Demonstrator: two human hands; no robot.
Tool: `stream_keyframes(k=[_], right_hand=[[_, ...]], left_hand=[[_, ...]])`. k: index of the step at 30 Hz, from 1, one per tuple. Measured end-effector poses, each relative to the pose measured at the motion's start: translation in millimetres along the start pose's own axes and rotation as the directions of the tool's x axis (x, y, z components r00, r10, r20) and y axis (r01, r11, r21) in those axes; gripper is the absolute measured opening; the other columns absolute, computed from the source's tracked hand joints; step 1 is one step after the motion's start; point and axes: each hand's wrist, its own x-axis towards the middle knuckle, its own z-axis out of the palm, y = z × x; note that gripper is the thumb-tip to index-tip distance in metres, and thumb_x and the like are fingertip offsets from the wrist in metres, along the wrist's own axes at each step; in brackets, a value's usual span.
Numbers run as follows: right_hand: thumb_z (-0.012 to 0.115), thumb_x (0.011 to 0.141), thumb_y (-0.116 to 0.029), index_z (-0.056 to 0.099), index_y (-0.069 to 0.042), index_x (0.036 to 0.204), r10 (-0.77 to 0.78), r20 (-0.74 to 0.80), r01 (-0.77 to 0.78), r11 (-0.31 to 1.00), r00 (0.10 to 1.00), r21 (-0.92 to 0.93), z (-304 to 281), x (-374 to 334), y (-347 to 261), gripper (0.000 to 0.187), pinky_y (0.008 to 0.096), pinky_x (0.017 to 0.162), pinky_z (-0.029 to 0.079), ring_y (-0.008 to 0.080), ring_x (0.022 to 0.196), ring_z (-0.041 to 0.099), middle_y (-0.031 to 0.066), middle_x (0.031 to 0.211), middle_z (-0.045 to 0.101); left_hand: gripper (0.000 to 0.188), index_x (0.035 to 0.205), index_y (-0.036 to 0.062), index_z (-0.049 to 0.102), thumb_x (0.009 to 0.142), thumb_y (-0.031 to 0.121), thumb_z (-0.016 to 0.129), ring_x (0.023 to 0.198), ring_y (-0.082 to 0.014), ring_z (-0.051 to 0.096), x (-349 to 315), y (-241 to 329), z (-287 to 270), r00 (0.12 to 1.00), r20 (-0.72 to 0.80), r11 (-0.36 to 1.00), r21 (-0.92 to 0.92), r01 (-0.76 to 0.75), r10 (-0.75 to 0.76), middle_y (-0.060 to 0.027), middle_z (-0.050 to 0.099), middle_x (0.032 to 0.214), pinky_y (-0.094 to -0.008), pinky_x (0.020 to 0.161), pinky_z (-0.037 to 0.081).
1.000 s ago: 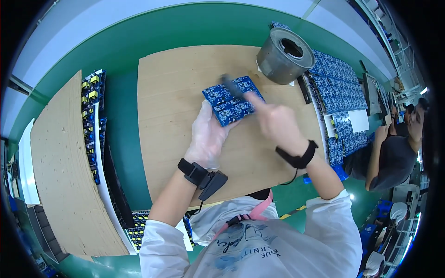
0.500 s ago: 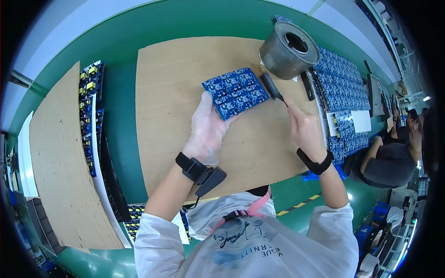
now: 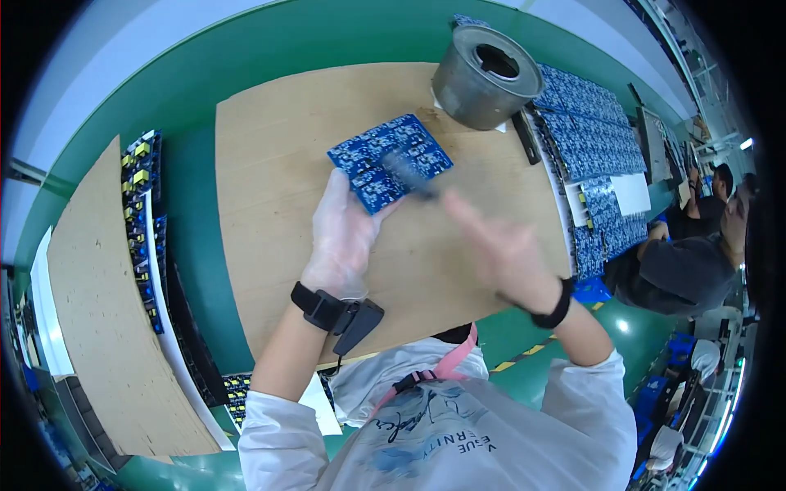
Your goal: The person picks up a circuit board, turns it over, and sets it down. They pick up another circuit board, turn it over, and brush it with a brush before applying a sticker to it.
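A blue circuit board panel, dense with small parts, is held up over the cardboard by my left hand in a thin clear glove. The fingers grip its near left corner, the thumb along the edge and the rest underneath. My bare right hand, smeared by motion, holds a black-handled brush between thumb and fingers. The brush head is blurred over the right half of the panel; whether its bristles touch the board I cannot tell.
A round metal can with an open top stands at the far right of the cardboard sheet. Beside it lie a black bar and stacked blue board panels. Boards with yellow parts line the left. A person sits at right.
My right hand has swung left with the brush, from beside the panel to over it. The panel stays in my left hand; the whole view has shifted slightly.
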Motion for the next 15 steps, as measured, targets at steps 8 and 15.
stream_keyframes(k=[8, 15], right_hand=[[0.053, 0.074, 0.002, 0.047, -0.012, 0.129, 0.362, 0.062, -0.352, 0.927, 0.930, -0.127, 0, 0, 46, 0.057, 0.0354, 0.046, 0.043, 0.0252, 0.045, 0.051, 0.0134, 0.061, 0.056], [0.053, 0.073, 0.001, 0.048, -0.008, 0.127, 0.185, 0.187, -0.160, 0.977, 0.965, -0.144, -1, 12, 14, 0.055, 0.0390, 0.048, 0.045, 0.0293, 0.053, 0.058, 0.0158, 0.062, 0.058]], left_hand=[[0.042, 0.128, 0.0105, 0.040, 0.097, 0.037, 0.033, 0.117, -0.0242, 0.046, 2, 0, 9, 0.998, 0.044, 0.996, 0.074, -0.044, 0.041, -0.0073, 0.047, 0.128, -0.0490, 0.100, 0.033], [0.050, 0.129, 0.0120, 0.040, 0.094, 0.047, 0.034, 0.116, -0.0239, 0.047, 1, 9, 7, 0.998, 0.066, 1.000, 0.011, 0.012, -0.012, -0.0069, 0.047, 0.128, -0.0490, 0.098, 0.033]])
